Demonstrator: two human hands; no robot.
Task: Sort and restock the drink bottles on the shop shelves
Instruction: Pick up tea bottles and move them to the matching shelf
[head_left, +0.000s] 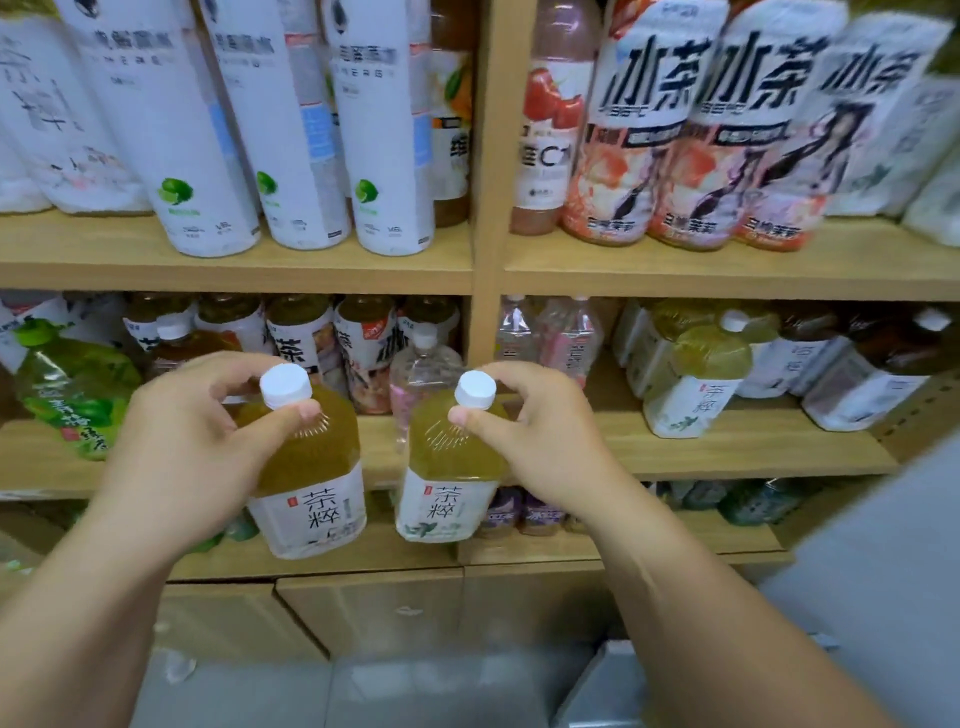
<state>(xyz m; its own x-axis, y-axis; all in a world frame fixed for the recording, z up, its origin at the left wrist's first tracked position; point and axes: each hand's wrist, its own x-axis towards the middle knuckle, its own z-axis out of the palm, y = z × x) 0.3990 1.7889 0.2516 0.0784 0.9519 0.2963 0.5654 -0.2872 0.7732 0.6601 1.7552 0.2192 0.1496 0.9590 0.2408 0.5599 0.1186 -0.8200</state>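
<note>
Both hands are grasping. The left hand (192, 441) pinches the neck of the left bottle (306, 467) under its white cap, and the right hand (540, 441) pinches the right bottle (452, 467) likewise. Both bottles hang cap-up, long axes near vertical, just left of the shelf upright (485, 156). Matching bottles (691, 384) stand right of the upright, so the right hand is judged nearer. Each held bottle shows yellow-green tea and a white label.
</note>
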